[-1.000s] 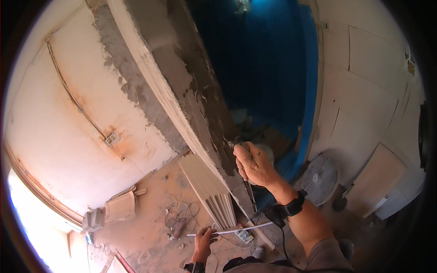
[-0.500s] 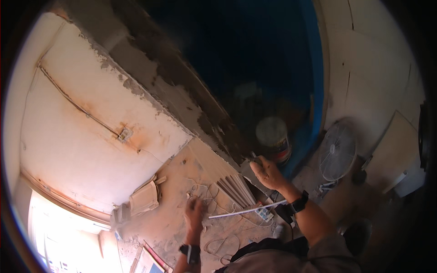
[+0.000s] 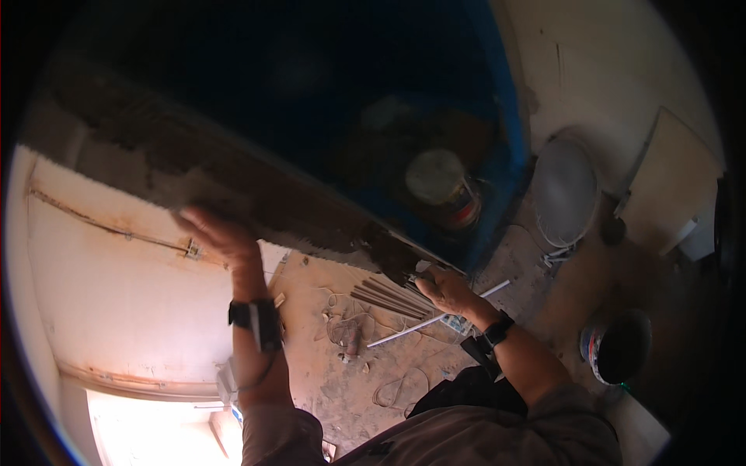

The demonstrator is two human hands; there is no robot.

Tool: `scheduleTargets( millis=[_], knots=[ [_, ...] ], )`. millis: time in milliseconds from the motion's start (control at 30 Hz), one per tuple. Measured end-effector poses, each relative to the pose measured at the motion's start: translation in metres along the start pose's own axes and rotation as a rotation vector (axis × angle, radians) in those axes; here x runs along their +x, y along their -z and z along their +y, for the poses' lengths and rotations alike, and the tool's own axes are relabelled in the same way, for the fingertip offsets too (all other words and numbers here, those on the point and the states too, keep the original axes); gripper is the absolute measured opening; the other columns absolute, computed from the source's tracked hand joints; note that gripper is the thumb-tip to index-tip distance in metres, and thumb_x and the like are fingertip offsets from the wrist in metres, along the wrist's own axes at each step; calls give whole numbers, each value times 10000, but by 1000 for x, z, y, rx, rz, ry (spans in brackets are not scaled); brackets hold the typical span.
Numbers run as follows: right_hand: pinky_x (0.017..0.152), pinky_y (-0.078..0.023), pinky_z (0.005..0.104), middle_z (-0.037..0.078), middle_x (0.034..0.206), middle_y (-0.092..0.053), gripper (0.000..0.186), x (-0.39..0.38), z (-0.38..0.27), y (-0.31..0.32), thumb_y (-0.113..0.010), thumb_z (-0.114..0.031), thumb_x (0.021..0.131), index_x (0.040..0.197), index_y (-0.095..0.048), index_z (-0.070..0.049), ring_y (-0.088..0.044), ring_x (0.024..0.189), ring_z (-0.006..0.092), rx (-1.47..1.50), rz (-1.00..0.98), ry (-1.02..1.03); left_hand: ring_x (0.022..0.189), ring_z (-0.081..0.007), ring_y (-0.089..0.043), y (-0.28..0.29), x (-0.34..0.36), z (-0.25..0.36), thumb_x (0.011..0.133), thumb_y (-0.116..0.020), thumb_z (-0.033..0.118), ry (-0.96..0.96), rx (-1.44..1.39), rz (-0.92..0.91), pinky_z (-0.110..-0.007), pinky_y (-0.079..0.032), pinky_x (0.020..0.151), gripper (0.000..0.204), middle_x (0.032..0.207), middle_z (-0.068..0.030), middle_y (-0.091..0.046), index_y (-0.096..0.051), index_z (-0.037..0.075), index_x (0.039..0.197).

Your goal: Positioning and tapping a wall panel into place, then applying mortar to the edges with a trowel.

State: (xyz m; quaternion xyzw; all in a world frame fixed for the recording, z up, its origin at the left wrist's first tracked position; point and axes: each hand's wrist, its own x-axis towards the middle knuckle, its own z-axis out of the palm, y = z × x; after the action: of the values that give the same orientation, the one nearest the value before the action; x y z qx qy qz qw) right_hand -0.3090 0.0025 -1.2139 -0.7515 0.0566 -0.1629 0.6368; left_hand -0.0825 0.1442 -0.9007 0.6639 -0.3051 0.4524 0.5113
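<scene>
A partly plastered wall edge (image 3: 256,210), dark and patchy, runs diagonally across the head view. My left hand (image 3: 221,235) is raised beside its ragged lower border, fingers stretched out and holding nothing; whether they touch the plaster I cannot tell. At the near end of this edge, my right hand (image 3: 444,289) is closed round a small hand tool with a pale flat part (image 3: 423,266). Its blade is mostly hidden in shadow and by the fingers, so its exact kind does not show. Black bands sit on both my wrists.
Beyond the edge, a lidded bucket (image 3: 437,177) stands in a dark blue-walled space. A round fan (image 3: 566,193), leaning boards (image 3: 674,182) and an open bucket (image 3: 622,347) are at right. A white strip (image 3: 404,334), brown strips (image 3: 388,297) and cords (image 3: 402,388) lie below.
My left hand has risen leftward from over the floor to the plastered edge, its fingers opening out. My right hand stays near the edge's end with the tool. The whole view has turned.
</scene>
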Motion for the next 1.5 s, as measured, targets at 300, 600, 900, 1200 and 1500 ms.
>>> scheduleTargets(
  millis=[300, 600, 900, 1200, 1500],
  knots=[
    [713, -502, 415, 216, 825, -672, 465, -16, 28, -6, -513, -453, 965, 1069, -588, -6, -670, 795, 333, 189, -39, -183, 1101, -297, -507, -13, -2, 15, 994, -288, 527, 12, 140, 60, -433, -449, 938, 589, 1204, -169, -500, -485, 8, 1189],
    [440, -385, 271, 23, 609, -468, 475, -70, 25, -59, -385, -514, 1029, 828, -462, -90, -459, 455, 118, 775, -121, -478, 1095, -327, -521, -5, 2, 9, 1003, -261, 514, -55, 385, 58, -456, -451, 939, 588, 1194, -183, -505, -504, 17, 1201],
    [474, -406, 303, 38, 663, -489, 419, -34, -19, -125, -430, -483, 1020, 896, -486, -86, -465, 482, 144, 1177, 157, -451, 1051, -282, -548, -11, -1, 3, 1030, -330, 513, -115, 79, 25, -386, -495, 871, 563, 1185, -140, -564, -485, 41, 1294],
    [439, -398, 326, 46, 645, -470, 371, -9, -31, -122, -398, -441, 1033, 901, -448, -98, -432, 447, 147, 1133, 276, -495, 1053, -256, -558, -6, -5, 12, 1030, -306, 511, -63, 137, 22, -391, -512, 855, 560, 1211, -131, -561, -486, 51, 1294],
    [442, -388, 323, 1, 647, -465, 447, 56, -9, -53, -419, -565, 1003, 944, -459, -124, -428, 451, 129, 1080, 339, -659, 1089, -266, -559, -12, -7, 19, 1020, -328, 523, -101, -9, -41, -404, -519, 862, 600, 1236, -144, -557, -465, 30, 1333]
  ],
)
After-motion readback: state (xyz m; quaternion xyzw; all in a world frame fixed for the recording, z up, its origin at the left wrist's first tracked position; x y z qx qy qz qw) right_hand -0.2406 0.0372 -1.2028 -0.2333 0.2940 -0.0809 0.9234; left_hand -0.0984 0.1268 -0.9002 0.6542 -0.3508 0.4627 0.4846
